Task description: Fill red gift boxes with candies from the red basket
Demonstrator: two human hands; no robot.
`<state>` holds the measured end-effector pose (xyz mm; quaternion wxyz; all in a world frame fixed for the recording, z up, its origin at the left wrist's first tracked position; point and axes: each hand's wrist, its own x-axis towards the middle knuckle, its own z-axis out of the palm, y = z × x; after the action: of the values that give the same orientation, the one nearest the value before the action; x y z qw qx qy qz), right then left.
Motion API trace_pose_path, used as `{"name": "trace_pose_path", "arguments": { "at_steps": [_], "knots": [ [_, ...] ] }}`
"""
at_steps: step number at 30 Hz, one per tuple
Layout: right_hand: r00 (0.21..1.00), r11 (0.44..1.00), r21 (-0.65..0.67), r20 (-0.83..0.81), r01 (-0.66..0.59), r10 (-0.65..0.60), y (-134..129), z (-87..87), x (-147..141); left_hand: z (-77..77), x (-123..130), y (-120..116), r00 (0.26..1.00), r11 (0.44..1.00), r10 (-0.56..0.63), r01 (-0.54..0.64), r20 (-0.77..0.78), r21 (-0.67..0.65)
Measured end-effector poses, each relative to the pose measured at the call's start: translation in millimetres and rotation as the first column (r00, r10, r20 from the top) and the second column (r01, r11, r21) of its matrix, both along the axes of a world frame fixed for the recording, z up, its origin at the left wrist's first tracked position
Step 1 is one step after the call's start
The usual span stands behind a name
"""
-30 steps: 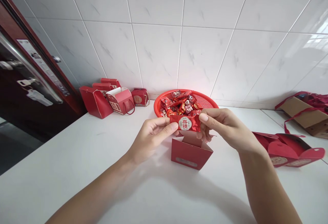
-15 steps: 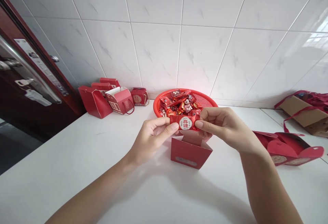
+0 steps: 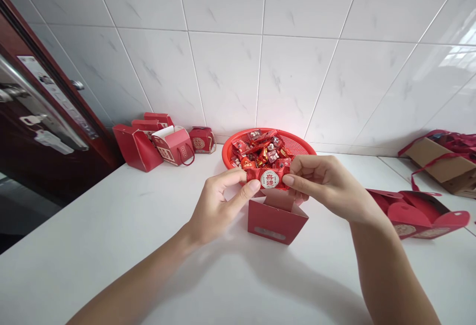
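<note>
Both my hands hold a red foil packet [image 3: 268, 178] with a round cream label and gold characters, pinching its two ends above the counter. My left hand [image 3: 223, 202] grips the left end between thumb and fingers. My right hand [image 3: 320, 184] grips the right end. Directly below the packet stands an open red paper gift box [image 3: 277, 218], its flaps up, and my fingers hide its top. Behind my hands, a round red plastic basket [image 3: 293, 142] holds a heap of red-wrapped sweets [image 3: 260, 154].
The white counter [image 3: 111, 226] carries several red gift boxes [image 3: 163, 144] at the back left and an unfolded red box [image 3: 416, 213] at the right. A cardboard box with red straps [image 3: 442, 161] sits further right. A dark red door [image 3: 48, 102] stands at the left, and tiles form the back wall.
My hands still hold the packet above the box, with only a slight shift of my fingers. The whole view has drifted a little, with the door moving left.
</note>
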<state>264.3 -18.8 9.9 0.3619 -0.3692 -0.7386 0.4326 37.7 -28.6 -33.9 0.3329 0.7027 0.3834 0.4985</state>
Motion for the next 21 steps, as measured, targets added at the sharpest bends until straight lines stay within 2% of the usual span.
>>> {"name": "trace_pose_path", "arguments": {
  "at_steps": [5,16,21],
  "knots": [
    [0.999,1.0,0.025,0.032,0.008,-0.008,-0.2,-0.6,-0.2,-4.5,0.2,0.3,0.999,0.997,0.031,-0.03,-0.017,0.077],
    [1.0,0.999,-0.033,0.017,-0.008,0.009,-2.0,-1.9,2.0,-0.8,-0.7,0.4,1.0,0.999,-0.013,0.013,0.0,0.032],
    [0.998,0.998,0.03,0.043,0.05,-0.051,-5.5,-3.3,0.2,0.6,-0.6,-0.4,1.0,1.0,0.011,-0.011,-0.008,0.011]
  ]
}}
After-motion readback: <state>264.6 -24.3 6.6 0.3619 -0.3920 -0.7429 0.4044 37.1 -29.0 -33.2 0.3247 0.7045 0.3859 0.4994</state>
